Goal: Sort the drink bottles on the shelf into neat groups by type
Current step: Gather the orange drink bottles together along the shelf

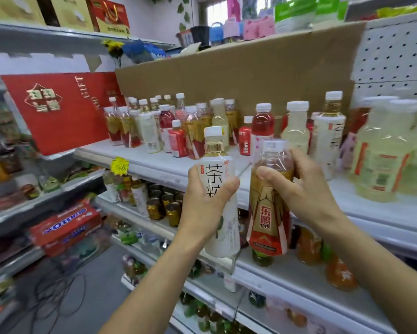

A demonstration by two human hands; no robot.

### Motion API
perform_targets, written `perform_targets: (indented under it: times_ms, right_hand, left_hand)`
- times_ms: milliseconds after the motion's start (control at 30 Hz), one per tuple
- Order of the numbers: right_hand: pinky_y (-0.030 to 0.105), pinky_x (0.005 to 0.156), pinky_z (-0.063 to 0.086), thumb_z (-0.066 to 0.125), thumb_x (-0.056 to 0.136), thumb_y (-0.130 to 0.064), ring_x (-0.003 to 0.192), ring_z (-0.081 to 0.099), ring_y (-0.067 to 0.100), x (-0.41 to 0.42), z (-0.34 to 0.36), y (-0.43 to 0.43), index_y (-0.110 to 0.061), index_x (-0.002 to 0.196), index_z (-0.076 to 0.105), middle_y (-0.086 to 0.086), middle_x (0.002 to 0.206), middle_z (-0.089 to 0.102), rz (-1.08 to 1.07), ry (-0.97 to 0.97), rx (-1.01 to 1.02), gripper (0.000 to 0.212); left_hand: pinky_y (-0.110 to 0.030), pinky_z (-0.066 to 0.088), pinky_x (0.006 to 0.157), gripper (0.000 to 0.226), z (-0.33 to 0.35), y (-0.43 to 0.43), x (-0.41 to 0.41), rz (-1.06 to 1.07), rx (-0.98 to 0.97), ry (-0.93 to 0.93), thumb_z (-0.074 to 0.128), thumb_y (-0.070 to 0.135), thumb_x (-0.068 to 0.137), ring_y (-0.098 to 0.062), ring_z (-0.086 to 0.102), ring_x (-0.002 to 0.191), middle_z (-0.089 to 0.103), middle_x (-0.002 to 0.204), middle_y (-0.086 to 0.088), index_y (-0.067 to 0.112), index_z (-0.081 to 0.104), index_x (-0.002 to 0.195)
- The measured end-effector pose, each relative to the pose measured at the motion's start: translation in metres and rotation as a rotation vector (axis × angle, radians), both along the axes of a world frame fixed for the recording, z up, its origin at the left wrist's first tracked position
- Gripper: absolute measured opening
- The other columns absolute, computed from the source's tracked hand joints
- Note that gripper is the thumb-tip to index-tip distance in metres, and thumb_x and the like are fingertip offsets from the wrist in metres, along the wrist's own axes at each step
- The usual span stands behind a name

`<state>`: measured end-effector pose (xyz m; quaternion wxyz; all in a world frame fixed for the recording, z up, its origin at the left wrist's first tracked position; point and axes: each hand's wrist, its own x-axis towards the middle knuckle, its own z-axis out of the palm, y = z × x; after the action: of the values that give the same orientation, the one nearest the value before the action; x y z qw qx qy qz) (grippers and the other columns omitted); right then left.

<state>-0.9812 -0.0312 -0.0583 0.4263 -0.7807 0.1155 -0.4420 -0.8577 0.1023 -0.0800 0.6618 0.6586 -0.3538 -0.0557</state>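
Left hand (206, 196) wraps the upright white tea bottle (220, 189), right hand (303, 186) the red-labelled bottle (270, 203); matching red ones (127, 126) stand far left on the shelf (154, 162)

My left hand (206, 196) was wrapped around the white tea bottle (220, 189), thumb across its label. My right hand (301, 186), just right of that bottle, gripped the gold bottle (269, 213) near its shoulder. Both bare forearms rose from below, wrists bent slightly inward.
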Motion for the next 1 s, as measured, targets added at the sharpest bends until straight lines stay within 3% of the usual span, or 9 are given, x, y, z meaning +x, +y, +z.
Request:
perform_targets:
  times_ms: [167, 300, 433, 533, 667, 800, 867, 1000]
  right_hand:
    - [0.018, 0.071, 0.053, 0.072, 0.085, -0.030, 0.086, 0.065, 0.002, 0.070, -0.002, 0.013, -0.024, 0.107, 0.061, -0.013, 0.092, 0.067, 0.033, 0.031, -0.021, 0.026]
    - [0.020, 0.072, 0.052, 0.071, 0.085, -0.033, 0.088, 0.066, 0.003, 0.130, -0.002, 0.017, -0.023, 0.112, 0.060, -0.010, 0.096, 0.069, 0.052, 0.041, -0.025, 0.030]
    - [0.010, 0.066, 0.049, 0.071, 0.085, -0.034, 0.084, 0.064, -0.002, 0.193, 0.005, 0.011, -0.024, 0.111, 0.059, -0.010, 0.096, 0.067, 0.014, -0.001, -0.062, 0.030]
    - [0.009, 0.065, 0.047, 0.072, 0.086, -0.032, 0.083, 0.063, -0.003, 0.238, 0.018, 0.001, -0.023, 0.110, 0.059, -0.008, 0.097, 0.066, -0.041, -0.032, -0.059, 0.029]
    - [0.013, 0.068, 0.053, 0.072, 0.085, -0.034, 0.086, 0.062, -0.004, 0.292, 0.033, -0.007, -0.020, 0.114, 0.056, -0.012, 0.097, 0.063, -0.117, -0.065, -0.066, 0.036]
    - [0.036, 0.081, 0.056, 0.072, 0.083, -0.040, 0.091, 0.063, 0.007, 0.334, 0.038, -0.014, -0.019, 0.118, 0.054, -0.009, 0.100, 0.063, -0.219, -0.044, -0.075, 0.044]
    - [0.041, 0.083, 0.056, 0.072, 0.081, -0.043, 0.092, 0.062, 0.007, 0.351, 0.034, -0.016, -0.020, 0.119, 0.053, -0.011, 0.100, 0.061, -0.266, -0.002, -0.073, 0.048]
    - [0.045, 0.084, 0.056, 0.074, 0.078, -0.045, 0.093, 0.063, 0.012, 0.379, 0.021, -0.014, -0.022, 0.119, 0.050, -0.009, 0.100, 0.062, -0.348, 0.051, -0.037, 0.052]
  left_hand:
    - [-0.023, 0.052, 0.073, 0.047, -0.005, 0.011, 0.066, -0.001, 0.032, 0.021, 0.073, 0.040, 0.085, 0.000, 0.066, 0.087, 0.066, 0.102, 0.010, 0.028, 0.047, 0.123]
    - [-0.023, 0.052, 0.073, 0.046, -0.006, 0.015, 0.126, -0.001, 0.056, 0.006, 0.073, 0.039, 0.085, -0.001, 0.066, 0.087, 0.066, 0.101, 0.010, 0.029, 0.047, 0.121]
    - [-0.033, 0.057, 0.077, 0.045, -0.005, 0.011, 0.192, 0.029, 0.055, 0.003, 0.074, 0.043, 0.083, -0.009, 0.068, 0.089, 0.067, 0.100, 0.008, 0.030, 0.049, 0.118]
    - [-0.030, 0.055, 0.073, 0.042, 0.004, 0.006, 0.239, 0.032, 0.048, 0.031, 0.074, 0.042, 0.083, -0.008, 0.069, 0.086, 0.068, 0.100, 0.006, 0.029, 0.050, 0.115]
    - [-0.037, 0.058, 0.078, 0.041, 0.014, -0.002, 0.296, 0.016, 0.037, 0.019, 0.074, 0.041, 0.084, -0.012, 0.069, 0.090, 0.069, 0.102, 0.004, 0.028, 0.051, 0.116]
    - [-0.031, 0.055, 0.075, 0.040, 0.021, -0.005, 0.340, -0.007, -0.001, 0.032, 0.074, 0.040, 0.084, -0.009, 0.068, 0.089, 0.068, 0.101, 0.007, 0.029, 0.051, 0.115]
    - [-0.030, 0.055, 0.074, 0.040, 0.023, -0.007, 0.359, -0.034, -0.003, 0.032, 0.074, 0.041, 0.084, -0.006, 0.068, 0.086, 0.067, 0.100, 0.008, 0.030, 0.050, 0.115]
    - [-0.042, 0.058, 0.084, 0.057, 0.023, -0.009, 0.400, -0.104, -0.005, 0.030, 0.074, 0.057, 0.071, -0.010, 0.069, 0.092, 0.069, 0.102, 0.008, 0.031, 0.052, 0.117]
